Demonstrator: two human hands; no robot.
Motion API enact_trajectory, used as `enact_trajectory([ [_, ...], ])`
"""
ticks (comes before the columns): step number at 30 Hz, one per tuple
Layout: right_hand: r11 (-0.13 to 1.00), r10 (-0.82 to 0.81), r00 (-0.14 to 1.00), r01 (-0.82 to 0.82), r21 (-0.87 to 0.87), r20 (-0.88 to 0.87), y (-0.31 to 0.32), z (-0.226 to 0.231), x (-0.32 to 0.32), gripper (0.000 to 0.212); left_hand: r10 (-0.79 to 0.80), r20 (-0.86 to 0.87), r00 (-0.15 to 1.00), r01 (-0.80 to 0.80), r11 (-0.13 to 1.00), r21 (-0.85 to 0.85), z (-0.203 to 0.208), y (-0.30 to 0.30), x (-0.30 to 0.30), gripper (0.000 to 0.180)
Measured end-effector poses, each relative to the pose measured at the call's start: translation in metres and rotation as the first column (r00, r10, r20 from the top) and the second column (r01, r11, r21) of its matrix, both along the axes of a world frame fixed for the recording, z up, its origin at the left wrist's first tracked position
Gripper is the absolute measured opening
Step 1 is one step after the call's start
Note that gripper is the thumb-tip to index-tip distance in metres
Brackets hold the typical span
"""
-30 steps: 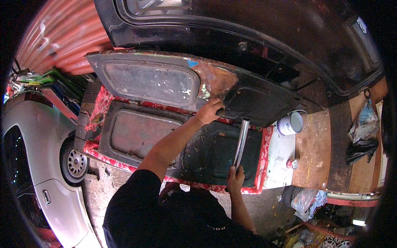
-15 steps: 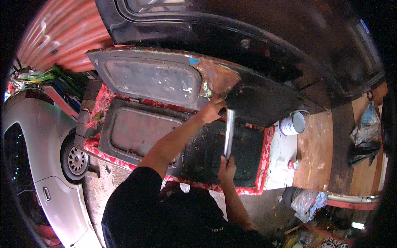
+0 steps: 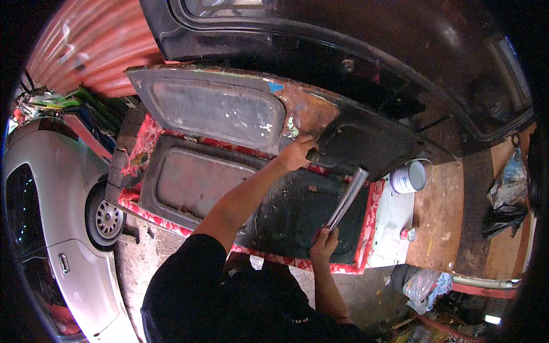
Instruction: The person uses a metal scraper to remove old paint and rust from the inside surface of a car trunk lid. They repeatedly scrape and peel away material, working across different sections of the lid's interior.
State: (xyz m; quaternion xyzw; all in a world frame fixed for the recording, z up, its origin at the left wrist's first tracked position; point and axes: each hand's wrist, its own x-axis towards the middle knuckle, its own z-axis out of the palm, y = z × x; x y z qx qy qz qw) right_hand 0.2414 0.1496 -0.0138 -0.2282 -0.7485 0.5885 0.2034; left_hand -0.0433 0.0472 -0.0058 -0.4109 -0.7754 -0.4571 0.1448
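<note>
Over panels (image 3: pixel 211 177), outstretched left hand (image 3: pixel 295 153) clasps dark object (image 3: pixel 312 154); right hand (image 3: pixel 325 244) holds tilted bar (image 3: pixel 347 198).

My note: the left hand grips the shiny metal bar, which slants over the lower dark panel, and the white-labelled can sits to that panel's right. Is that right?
One slip: the head view shows the right hand gripping the shiny metal bar, not the left hand. The rest holds: the bar slants over the lower dark panel, and the white-labelled can sits to that panel's right.
</note>
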Motion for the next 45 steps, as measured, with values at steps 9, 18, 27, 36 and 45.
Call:
enact_trajectory([
  [9,0.973,-0.004,0.998,-0.012,-0.229,-0.07,-0.029,0.021,-0.007,0.024,0.097,0.047,0.994,-0.096,0.995,-0.027,-0.005,0.001,-0.002,0.04],
  [18,0.949,0.032,0.998,-0.016,0.316,-0.045,-0.015,-0.006,-0.027,0.028,-0.038,0.143,0.989,0.04,0.999,-0.01,0.003,0.001,-0.017,0.042],
  [27,0.997,-0.062,0.998,0.063,0.053,-0.021,-0.034,-0.043,-0.039,0.03,0.009,0.033,0.999,-0.01,1.0,0.009,-0.001,0.0,-0.02,0.043],
  [36,0.982,0.051,0.998,-0.056,0.182,0.032,-0.038,0.004,-0.057,0.032,0.0,0.191,0.982,-0.014,0.997,0.073,-0.015,-0.001,-0.03,0.043],
  [45,0.959,-0.003,1.0,0.0,-0.283,-0.011,-0.02,0.034,-0.033,0.021,-0.077,-0.01,0.997,0.076,0.995,-0.057,-0.011,-0.004,-0.009,0.042],
])
